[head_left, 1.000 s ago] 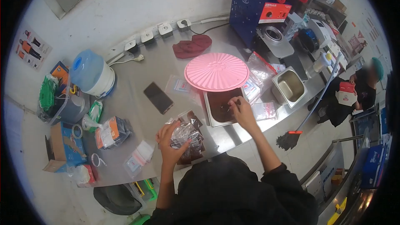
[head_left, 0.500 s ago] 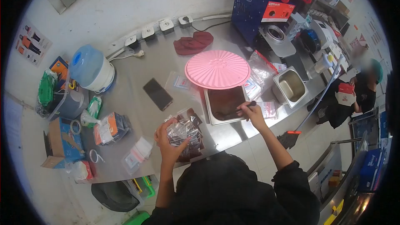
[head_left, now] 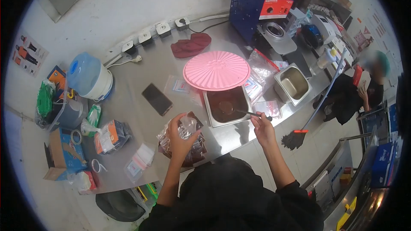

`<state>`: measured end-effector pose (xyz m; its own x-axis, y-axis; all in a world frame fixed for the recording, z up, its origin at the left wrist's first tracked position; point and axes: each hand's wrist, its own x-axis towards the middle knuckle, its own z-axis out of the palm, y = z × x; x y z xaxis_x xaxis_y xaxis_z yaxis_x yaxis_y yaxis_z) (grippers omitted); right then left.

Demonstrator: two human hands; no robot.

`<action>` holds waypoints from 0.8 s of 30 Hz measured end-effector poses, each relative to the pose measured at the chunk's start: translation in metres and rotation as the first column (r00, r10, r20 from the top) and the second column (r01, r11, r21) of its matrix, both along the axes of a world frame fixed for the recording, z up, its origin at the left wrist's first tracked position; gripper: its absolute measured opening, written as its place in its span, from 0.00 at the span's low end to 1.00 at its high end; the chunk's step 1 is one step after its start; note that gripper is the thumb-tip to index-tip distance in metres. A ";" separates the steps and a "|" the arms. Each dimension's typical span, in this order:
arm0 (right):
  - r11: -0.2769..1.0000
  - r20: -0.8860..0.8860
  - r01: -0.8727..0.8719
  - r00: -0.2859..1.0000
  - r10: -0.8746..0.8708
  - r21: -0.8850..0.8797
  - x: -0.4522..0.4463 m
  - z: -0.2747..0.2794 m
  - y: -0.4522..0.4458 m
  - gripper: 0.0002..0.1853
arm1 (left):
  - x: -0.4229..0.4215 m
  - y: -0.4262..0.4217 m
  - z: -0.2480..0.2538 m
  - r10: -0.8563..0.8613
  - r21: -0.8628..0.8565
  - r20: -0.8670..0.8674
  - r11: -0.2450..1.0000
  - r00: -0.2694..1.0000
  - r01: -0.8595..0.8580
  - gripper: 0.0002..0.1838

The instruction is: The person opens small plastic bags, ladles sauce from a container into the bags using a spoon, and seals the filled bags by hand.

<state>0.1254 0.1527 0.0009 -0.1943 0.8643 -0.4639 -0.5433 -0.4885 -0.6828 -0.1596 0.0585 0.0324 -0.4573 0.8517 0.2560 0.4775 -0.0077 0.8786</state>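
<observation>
My left hand (head_left: pixel 180 139) is closed on clear plastic film (head_left: pixel 188 124) above a pile of small brown-filled packets (head_left: pixel 195 152) at the table's front edge. A ladle with a dark handle (head_left: pixel 252 114) rests with its round bowl in the brown contents of a steel container (head_left: pixel 217 124). My right hand (head_left: pixel 264 130) is at the handle's end, just below it, with fingers apart and palm turned up. A pink ridged lid (head_left: pixel 217 70) covers the container's back part.
A phone (head_left: pixel 157 99) lies left of the lid, a maroon cloth (head_left: pixel 191 45) behind it. An empty steel container (head_left: pixel 293 84) and plastic bags (head_left: pixel 262 70) are on the right. A blue machine (head_left: pixel 246 8) stands behind. A person (head_left: pixel 364 87) holds a box beyond the mop (head_left: pixel 295 139).
My right hand has moved from over the container to its front right side, and its fingers have opened at the ladle handle. My left hand has shifted slightly right and lifted the film.
</observation>
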 end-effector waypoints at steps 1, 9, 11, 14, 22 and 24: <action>1.000 0.001 0.009 1.000 -0.009 0.000 -0.001 0.006 -0.001 0.17 | 0.003 0.006 0.001 -0.029 -0.001 -0.046 1.000 0.999 0.029 0.36; 0.963 0.043 0.256 0.965 -0.260 0.089 -0.007 -0.005 -0.022 0.17 | 0.026 0.044 0.009 -0.126 0.023 -0.232 0.991 0.965 0.134 0.36; 0.956 0.089 0.284 0.953 -0.290 0.068 -0.001 -0.013 -0.023 0.17 | 0.029 0.054 0.003 -0.110 0.071 -0.211 0.989 0.971 0.127 0.35; 0.946 0.087 0.304 0.945 -0.314 0.113 0.000 0.013 -0.019 0.17 | 0.034 0.071 0.003 -0.135 0.086 -0.177 0.985 0.975 0.152 0.34; 0.870 0.090 0.274 0.937 -0.338 0.410 -0.014 0.097 -0.001 0.18 | 0.057 0.104 0.004 -0.190 0.096 -0.158 0.974 0.969 0.207 0.32; 0.845 0.111 0.258 0.932 -0.346 0.468 -0.018 0.103 0.001 0.17 | 0.060 0.108 0.006 -0.188 0.111 -0.164 0.972 0.968 0.208 0.32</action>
